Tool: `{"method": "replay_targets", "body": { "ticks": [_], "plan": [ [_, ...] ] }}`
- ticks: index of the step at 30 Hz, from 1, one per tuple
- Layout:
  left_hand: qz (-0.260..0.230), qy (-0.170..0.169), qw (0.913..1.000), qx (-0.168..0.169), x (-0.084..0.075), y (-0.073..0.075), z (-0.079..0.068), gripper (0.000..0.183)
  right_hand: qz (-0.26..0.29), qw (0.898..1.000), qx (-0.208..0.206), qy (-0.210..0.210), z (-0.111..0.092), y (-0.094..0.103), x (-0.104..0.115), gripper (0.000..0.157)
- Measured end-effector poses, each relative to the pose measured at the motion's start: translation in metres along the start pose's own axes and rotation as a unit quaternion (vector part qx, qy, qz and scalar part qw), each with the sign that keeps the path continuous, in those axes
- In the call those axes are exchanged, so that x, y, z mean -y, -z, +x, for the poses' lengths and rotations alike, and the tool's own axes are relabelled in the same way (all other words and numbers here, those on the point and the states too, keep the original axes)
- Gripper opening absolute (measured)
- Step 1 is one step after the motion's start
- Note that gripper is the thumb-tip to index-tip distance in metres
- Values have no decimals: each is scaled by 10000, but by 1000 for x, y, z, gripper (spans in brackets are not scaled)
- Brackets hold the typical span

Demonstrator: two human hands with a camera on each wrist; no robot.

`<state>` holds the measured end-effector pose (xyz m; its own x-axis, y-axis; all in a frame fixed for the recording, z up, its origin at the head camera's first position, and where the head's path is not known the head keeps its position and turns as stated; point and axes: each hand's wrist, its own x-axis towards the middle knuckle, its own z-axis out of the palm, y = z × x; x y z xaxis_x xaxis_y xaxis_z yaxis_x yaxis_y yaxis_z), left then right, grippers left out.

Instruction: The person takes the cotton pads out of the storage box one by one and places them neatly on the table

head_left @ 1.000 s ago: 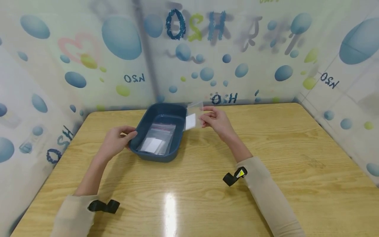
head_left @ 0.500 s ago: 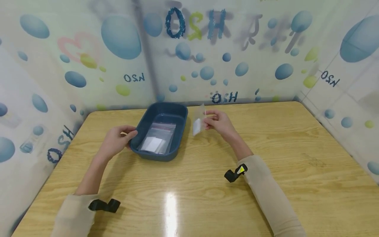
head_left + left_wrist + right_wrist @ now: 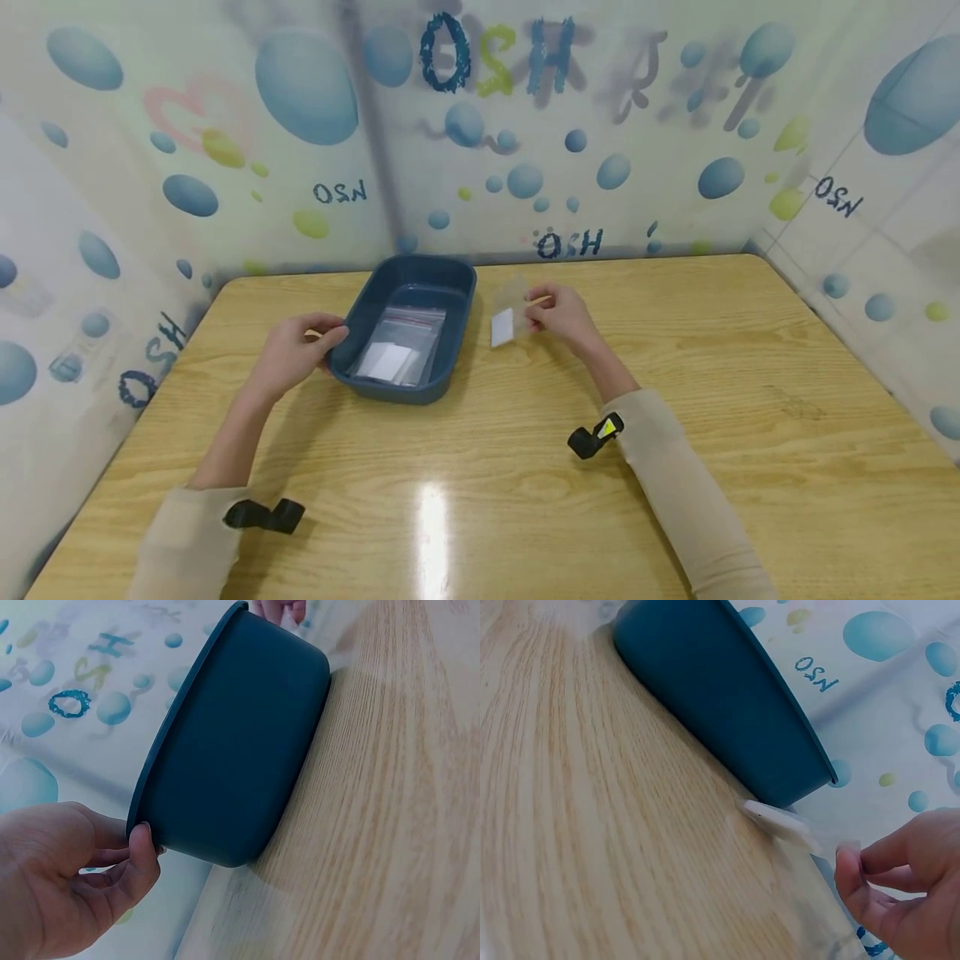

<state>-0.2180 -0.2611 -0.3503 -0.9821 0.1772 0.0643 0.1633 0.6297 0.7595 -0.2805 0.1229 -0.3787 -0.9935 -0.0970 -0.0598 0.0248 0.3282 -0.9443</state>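
Clock read over the head view, centred on the blue tub [image 3: 405, 395], 12 toward the far wall [image 3: 420, 187]. Tub sits upright on the wood-grain table [image 3: 510, 483]. Left hand [image 3: 294, 354] at 9 o'clock, thumb and fingers pinching the tub's rim. Right hand [image 3: 562, 315] out at 3 o'clock, thumb and fingertips pinching one clear bag [image 3: 513, 318] by its edge, white insert [image 3: 502, 327] toward the bag's 7. Bag is outside the tub, just beside it, apart from its side; whether its lower corner touches the table, cannot tell. Inside the tub, toward 6: more clear bags [image 3: 402, 340], overlapping, reddish strips at their 12 o'clock ends, white inserts low; count unclear. Risks, as I judge them: the pinch takes in only a margin of thin, slick film, so a loosened thumb could let the bag slip; the insert's weight, off to one side, could swing it or fold it over. Overlapping film may cling, so one pull on the stack could bring up two. Tub is steadied on one side only: a hard tug at 9 could tip it or skid it across the smooth tabletop.
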Motion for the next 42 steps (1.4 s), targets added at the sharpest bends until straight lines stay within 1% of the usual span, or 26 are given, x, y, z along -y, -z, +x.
{"method": "replay_targets", "body": {
  "ticks": [4,8,14,18,27,32,35,42],
  "plan": [
    [-74,-51,10000,-9,-1,-1,1,39,-581,9981,-156,-156,-1,1,-1,24],
    [-149,-56,9999,8,0,-1,2,39,-789,9964,-146,-274,0,1,-4,25],
    [-189,-81,9998,7,0,0,4,41,-809,9961,-170,-295,3,-1,-6,25],
    [-153,-100,9998,-34,-1,2,6,40,-703,9969,-173,-323,5,-4,-6,25],
    [-280,-24,9996,103,0,2,3,41,-653,9969,-134,-424,1,-7,-8,25],
    [-257,44,9996,105,1,1,2,42,-611,9972,-116,-427,0,-7,-8,25],
    [-241,64,9996,103,1,1,1,41,-641,9968,-118,-470,-1,-7,-7,26],
    [-203,77,9997,129,2,1,1,42,-899,9939,-31,-644,-1,-5,-4,30]
  ]
}}
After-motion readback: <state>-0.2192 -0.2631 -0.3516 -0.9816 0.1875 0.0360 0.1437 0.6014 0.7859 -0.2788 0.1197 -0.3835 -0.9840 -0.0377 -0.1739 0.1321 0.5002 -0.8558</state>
